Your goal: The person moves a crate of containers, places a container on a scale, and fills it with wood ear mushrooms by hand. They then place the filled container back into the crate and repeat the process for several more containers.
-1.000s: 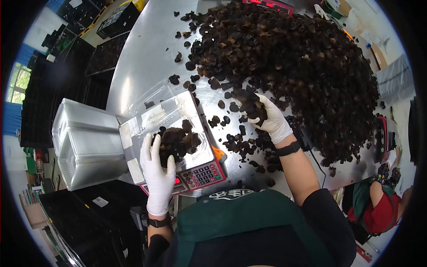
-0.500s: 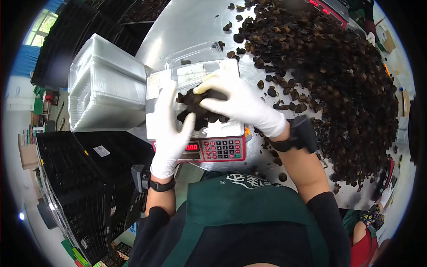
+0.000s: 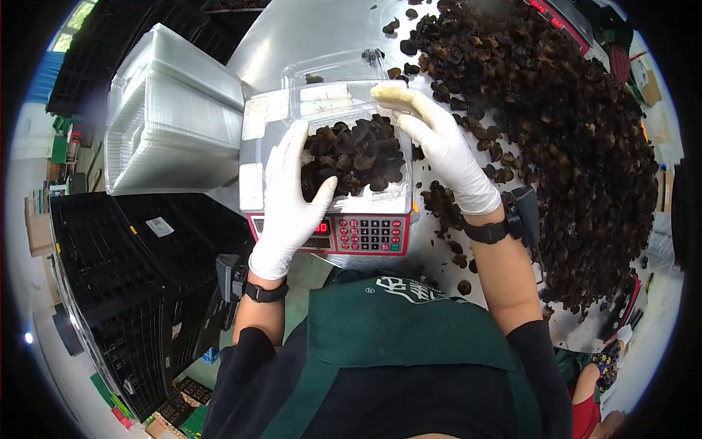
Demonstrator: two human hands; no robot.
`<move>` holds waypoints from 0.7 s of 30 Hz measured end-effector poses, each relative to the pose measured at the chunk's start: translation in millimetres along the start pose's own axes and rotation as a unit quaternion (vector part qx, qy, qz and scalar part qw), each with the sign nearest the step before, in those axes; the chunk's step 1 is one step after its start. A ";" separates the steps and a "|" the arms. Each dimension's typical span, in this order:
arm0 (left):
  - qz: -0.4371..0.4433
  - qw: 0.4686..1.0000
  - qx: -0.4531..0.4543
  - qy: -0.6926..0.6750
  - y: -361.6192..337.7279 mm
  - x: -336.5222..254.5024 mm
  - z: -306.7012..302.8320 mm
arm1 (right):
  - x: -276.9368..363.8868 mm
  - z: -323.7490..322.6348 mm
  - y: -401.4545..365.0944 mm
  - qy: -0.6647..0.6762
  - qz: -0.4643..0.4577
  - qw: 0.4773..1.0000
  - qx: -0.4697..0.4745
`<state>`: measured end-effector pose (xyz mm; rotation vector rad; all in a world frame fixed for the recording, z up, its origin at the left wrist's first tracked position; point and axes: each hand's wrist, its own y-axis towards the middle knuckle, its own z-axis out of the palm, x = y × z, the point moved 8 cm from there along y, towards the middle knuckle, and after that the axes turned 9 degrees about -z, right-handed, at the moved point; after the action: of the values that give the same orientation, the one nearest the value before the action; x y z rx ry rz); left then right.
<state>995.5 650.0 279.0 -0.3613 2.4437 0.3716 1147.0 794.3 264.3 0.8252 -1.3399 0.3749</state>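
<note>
Dark wood ear mushrooms (image 3: 355, 157) lie heaped in a clear plastic clamshell box (image 3: 365, 203), which rests on a digital scale (image 3: 252, 121) with a red keypad front. My left hand (image 3: 289, 197), in a white glove, is at the left side of the box, thumb apart from the fingers, partly covering the red display. At the upper right edge of the box is my gloved right hand (image 3: 442, 146), its fingers stretched toward the rim. Neither hand holds any mushrooms. The box's clear lid (image 3: 333, 71) is folded back beyond the scale.
A big mound of wood ear mushrooms (image 3: 563, 146) covers the metal table's right side. Nested clear boxes (image 3: 183, 110) stand left of the scale, above black crates (image 3: 102, 271). Another scale (image 3: 559, 22) is at the far right. Part of another person (image 3: 585, 395) shows at lower right.
My right hand has moved right, off the mushrooms to the box's edge. The mushrooms, clumped under both hands before, are now spread in the box. My left hand stays at the left side.
</note>
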 end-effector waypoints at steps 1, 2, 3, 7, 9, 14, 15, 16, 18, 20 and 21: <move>0.000 1.000 -0.003 -0.004 1.3 0.1 -3.9 | 0.8 -3.1 -2.6 -0.002 -0.003 1.000 -0.003; 0.002 1.000 -0.011 -0.011 3.5 -0.1 -10.4 | 0.8 -9.1 -6.2 -0.018 0.003 1.000 -0.019; 0.001 1.000 -0.019 -0.017 6.1 -0.1 -18.1 | 0.6 -15.0 -11.0 -0.034 0.010 0.999 -0.035; -0.001 0.993 -0.100 -0.056 16.9 7.9 -59.6 | -8.9 -56.0 -40.7 -0.110 0.049 0.987 -0.102; -0.002 0.989 -0.142 -0.028 22.5 17.2 -81.3 | -16.4 -71.8 -60.9 -0.128 0.089 0.979 -0.135; 0.020 0.984 -0.178 -0.014 41.5 29.4 -103.4 | -28.6 -74.2 -97.3 -0.152 0.114 0.972 -0.140; 0.014 0.986 -0.163 -0.021 47.3 28.6 -99.6 | -30.1 -72.1 -100.5 -0.155 0.113 0.972 -0.137; 0.009 0.989 -0.147 -0.029 53.8 25.3 -93.3 | -23.5 -65.9 -96.3 -0.185 0.097 0.970 -0.122; 0.008 0.992 -0.123 -0.022 67.3 26.7 -82.1 | 0.5 -45.3 -76.7 -0.249 0.064 0.962 -0.094; 0.021 0.994 -0.110 0.007 83.5 36.5 -64.2 | 26.7 -25.3 -55.3 -0.272 0.012 0.958 -0.084; 0.007 0.993 -0.115 0.039 93.7 51.4 -55.0 | 33.2 -17.3 -47.2 -0.281 -0.027 0.957 -0.067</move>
<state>893.9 708.7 305.0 -0.4651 2.4861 0.6596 1198.4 767.9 281.1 0.8857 -1.8416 -0.0049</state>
